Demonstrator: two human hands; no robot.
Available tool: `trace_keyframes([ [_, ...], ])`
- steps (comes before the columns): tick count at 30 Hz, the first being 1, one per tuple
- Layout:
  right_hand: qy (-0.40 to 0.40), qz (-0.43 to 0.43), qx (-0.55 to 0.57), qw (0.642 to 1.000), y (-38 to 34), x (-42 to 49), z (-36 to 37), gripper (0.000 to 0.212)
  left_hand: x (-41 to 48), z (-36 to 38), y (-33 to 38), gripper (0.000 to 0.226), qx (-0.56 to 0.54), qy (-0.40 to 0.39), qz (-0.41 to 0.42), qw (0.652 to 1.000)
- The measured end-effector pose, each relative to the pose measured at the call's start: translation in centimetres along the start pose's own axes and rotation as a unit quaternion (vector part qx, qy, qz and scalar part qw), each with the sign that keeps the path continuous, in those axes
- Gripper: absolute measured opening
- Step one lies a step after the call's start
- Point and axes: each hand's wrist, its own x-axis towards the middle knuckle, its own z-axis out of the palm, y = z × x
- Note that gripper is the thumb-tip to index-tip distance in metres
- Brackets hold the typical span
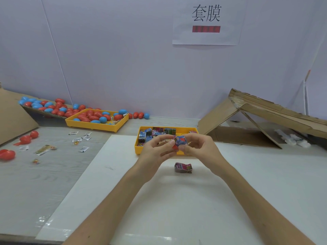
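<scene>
Both hands are working together up front, just over the near edge of the yellow tray [136, 141] w/ the printed sleeves in it. The left hand [155, 149] is pinching a red egg [175, 147] btw thumb and curled fingertips. Only the egg's lower end is showing; the rest is sitting inside a blue-and-pink film sleeve [180, 140]. The right hand [200, 147] is gripping that sleeve from the other side, thumb low and fingers curled over the top. So neither hand is open, and both are closing on the same small bundle. It's being held up in the air, above the tray's front rim and the white board [159, 200].

On the board, just nearer the person than the hands, a spare sleeve [183, 167] is lying flattened and crumpled. Further left on the grey tabletop [44, 183], a 2nd yellow tray [92, 127] is holding red & blue eggs, w/ more piling on a cardboard ramp [44, 111] behind it. A few loose red eggs [26, 138] and small packets [83, 149] are lying scattered at the left. A torn cardboard box [247, 114] is leaning at the right, and a paper sign [206, 38] is hanging on the wall.
</scene>
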Motion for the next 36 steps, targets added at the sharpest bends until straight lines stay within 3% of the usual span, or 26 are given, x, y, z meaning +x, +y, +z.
trace_keyframes([
  [10, 0.014, -0.024, -0.030, 0.999, 0.3, 0.2, 0.2, 0.021, 0.2, -0.2, -0.1, 0.044, -0.054, -0.019, -0.021, 0.998],
  [18, 0.024, -0.024, -0.037, 0.999, 0.1, 0.2, 0.2, 0.034, 0.1, -0.3, 0.0, 0.048, -0.078, -0.050, -0.043, 0.995],
  [25, 0.063, -0.058, -0.112, 0.990, 0.3, 0.0, 0.5, 0.025, -0.2, -0.2, 0.2, 0.031, -0.083, -0.086, -0.068, 0.991],
  [27, 0.071, -0.095, -0.155, 0.981, 0.3, -0.2, 0.9, 0.026, -0.3, 0.0, 0.4, 0.024, -0.034, -0.073, -0.070, 0.994],
  [29, 0.068, -0.125, -0.180, 0.973, 0.2, -0.3, 1.1, 0.027, -0.2, 0.1, 0.4, 0.030, 0.000, -0.048, -0.066, 0.997],
  [36, 0.067, -0.142, -0.203, 0.967, -0.1, -0.4, 1.0, 0.028, -0.2, 0.2, 0.1, 0.043, -0.025, -0.035, -0.059, 0.997],
])
